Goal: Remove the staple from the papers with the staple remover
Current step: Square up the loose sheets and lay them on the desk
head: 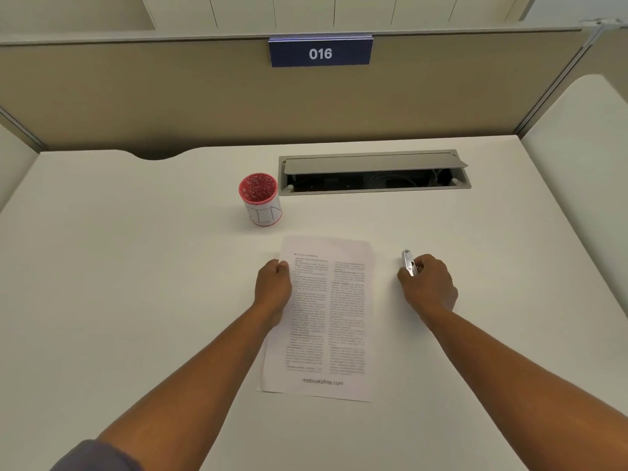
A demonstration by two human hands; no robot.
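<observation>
While the papers (326, 317) lie flat on the white desk (136, 266), printed side up, the left hand (273, 287) presses on their upper left edge, fingers curled over the corner; the staple itself is too small to make out. Well to the right, the right hand (429, 283) is closed around the metal staple remover (408, 262) — its tip pokes out past the fingers. Behind the papers stands a red mesh cup (260, 198); beside it, an open cable tray (373, 173).
</observation>
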